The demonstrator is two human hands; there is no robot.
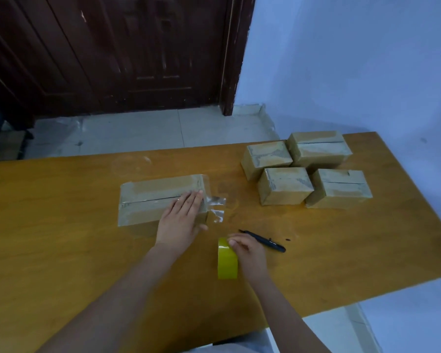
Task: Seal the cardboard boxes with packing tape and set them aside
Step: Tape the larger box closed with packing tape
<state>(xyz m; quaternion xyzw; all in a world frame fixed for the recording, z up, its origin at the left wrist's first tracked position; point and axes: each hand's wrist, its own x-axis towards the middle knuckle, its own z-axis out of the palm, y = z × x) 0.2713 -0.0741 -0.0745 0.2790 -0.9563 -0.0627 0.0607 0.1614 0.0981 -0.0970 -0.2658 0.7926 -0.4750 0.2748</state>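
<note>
My left hand (182, 215) lies flat, fingers straight, pressing clear tape along the long cardboard box (161, 202) on the tabletop (61, 250); I should rub firmly toward the crinkled loose tape end (215, 208). My right hand (247, 253) grips the glossy yellow tape roll (226, 261).

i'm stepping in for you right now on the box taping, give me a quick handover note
Left hand: flat, pressing tape onto the right end of the long box.
Right hand: grip on the yellow tape roll, which stands on edge on the table.
Black cutter lies just right of the roll.
Done: four taped boxes grouped at far right.
Left: loose clear tape ends stick out past the long box's right end; press them down, then set it aside.
</note>
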